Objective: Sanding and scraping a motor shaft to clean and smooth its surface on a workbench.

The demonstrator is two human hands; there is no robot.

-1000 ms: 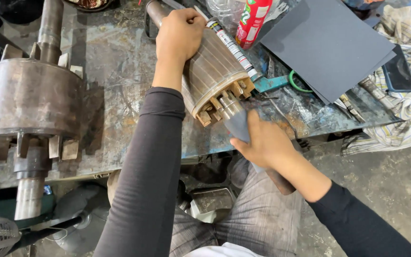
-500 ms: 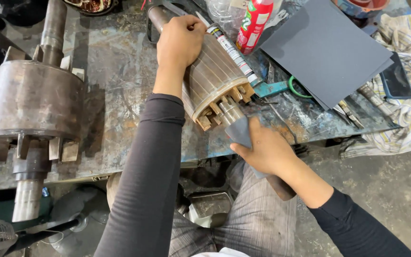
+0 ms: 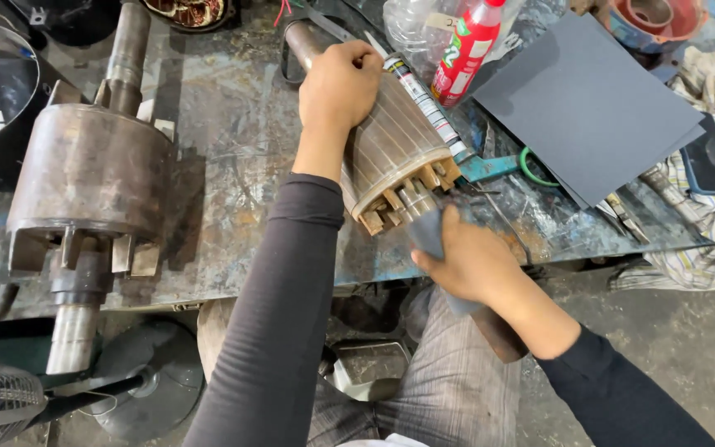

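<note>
- The right hand [image 3: 475, 263] closes its grip around a folded piece of grey abrasive paper [image 3: 429, 230], fingers wrapped so the paper is pinched against the shaft end [image 3: 411, 201] of the motor rotor [image 3: 395, 141].
- The left hand [image 3: 339, 83] lies on top of the rotor, fingers curled over its far upper side and pressed down on the ribbed steel body, a clamping hold rather than a spread one.
- The rotor lies on its side on the desk [image 3: 233, 165], slanted, its finned near end overhanging the front edge of the desk and its far shaft pointing away.
- By the look of it the rotor is heavy, stiff and prone to roll; the broad laminated body is the safest place to hold, while the fins at the near end look sharp-edged.
- The abrasive paper looks thin and limp, and takes shape only when wrapped on the shaft.
- Just right of the rotor lie a sealant tube [image 3: 424, 103] and a red bottle [image 3: 467, 51]; farther right, dark grey abrasive sheets [image 3: 589, 108].
- Well left of the rotor stands a larger rusty rotor [image 3: 88, 178].
</note>
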